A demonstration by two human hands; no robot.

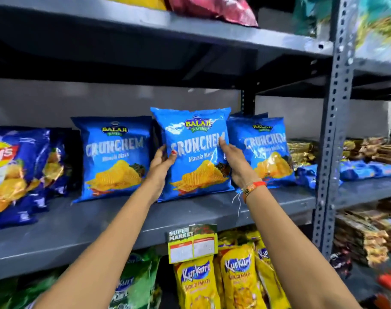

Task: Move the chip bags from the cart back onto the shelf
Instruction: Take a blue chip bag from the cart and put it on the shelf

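Note:
A blue Crunchem chip bag (194, 139) stands upright on the grey middle shelf (123, 221), held from both sides. My left hand (161, 168) grips its left edge and my right hand (237, 163) grips its right edge. Its bottom rests on or just above the shelf board. Matching blue Crunchem bags stand to its left (116, 157) and right (265, 150), the right one with another bag behind it. The cart is out of view.
Dark blue Lay's bags (14, 172) fill the shelf's left end. A perforated steel upright (332, 134) bounds the bay on the right, with more packets beyond. Yellow Kurkure bags (237, 277) and green bags sit below, under a price tag (192, 243).

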